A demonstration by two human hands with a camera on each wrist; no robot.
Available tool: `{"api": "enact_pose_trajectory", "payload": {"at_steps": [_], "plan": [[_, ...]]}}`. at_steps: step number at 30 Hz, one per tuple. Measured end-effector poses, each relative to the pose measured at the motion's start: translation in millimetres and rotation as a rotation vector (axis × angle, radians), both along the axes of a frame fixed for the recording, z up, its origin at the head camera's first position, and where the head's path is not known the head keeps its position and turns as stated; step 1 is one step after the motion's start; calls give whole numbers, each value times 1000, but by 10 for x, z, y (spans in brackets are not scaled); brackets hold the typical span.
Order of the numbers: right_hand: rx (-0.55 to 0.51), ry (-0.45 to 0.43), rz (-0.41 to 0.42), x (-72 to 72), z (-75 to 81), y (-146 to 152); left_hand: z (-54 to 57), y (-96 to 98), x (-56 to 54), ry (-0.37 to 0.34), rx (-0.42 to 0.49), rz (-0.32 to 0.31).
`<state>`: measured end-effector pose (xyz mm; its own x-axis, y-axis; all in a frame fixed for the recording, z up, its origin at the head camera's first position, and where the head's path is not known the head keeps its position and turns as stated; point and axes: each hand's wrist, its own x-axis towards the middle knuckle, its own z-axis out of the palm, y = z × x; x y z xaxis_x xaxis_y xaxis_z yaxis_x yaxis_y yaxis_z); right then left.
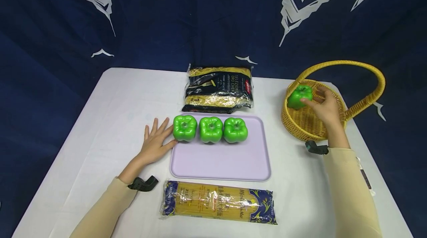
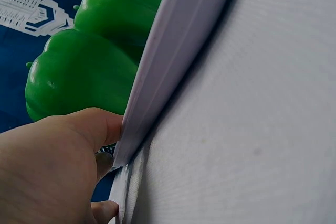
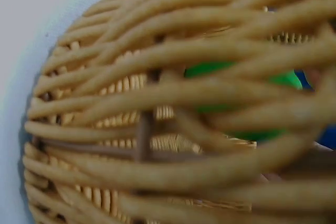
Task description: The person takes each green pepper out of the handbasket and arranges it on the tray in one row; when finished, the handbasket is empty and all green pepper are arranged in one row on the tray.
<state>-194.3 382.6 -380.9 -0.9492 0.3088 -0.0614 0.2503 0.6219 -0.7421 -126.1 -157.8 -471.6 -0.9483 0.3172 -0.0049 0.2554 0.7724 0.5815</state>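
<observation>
At the right, my right hand [image 1: 325,108] reaches inside the wicker basket [image 1: 288,125], with thumb and fingers about a green bell pepper [image 1: 298,99]. Through the weave in the right wrist view, parts of the green pepper show; that hand is mostly hidden. My left hand [image 1: 155,145] lies with spread fingers at the left edge of a lilac tray [image 1: 220,162]. Its thumb touches the tray rim in the left wrist view. Along the tray's far side stand three more green bell peppers, the left one [image 1: 185,128], the middle one [image 1: 211,129] and the right one [image 1: 235,130].
Behind the tray lies a black and yellow bag of penne [image 1: 218,88]. A long pack of spaghetti [image 1: 218,201] lies in front of it. The basket's tall handle [image 1: 380,82] arches up to the right. A dark blue patterned cloth [image 1: 200,19] hangs behind the white table [image 1: 116,119].
</observation>
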Motion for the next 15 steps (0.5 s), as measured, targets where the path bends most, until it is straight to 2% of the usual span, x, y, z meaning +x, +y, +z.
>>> {"api": "enact_pose_trajectory", "payload": {"at_steps": [6,15], "plan": [[-20,6,27,-23,-24,-36,-11,2,-13,-11,-10,-1],[-27,2,43,-67,-72,-68,-37,-2,12,50,50,1]]}}
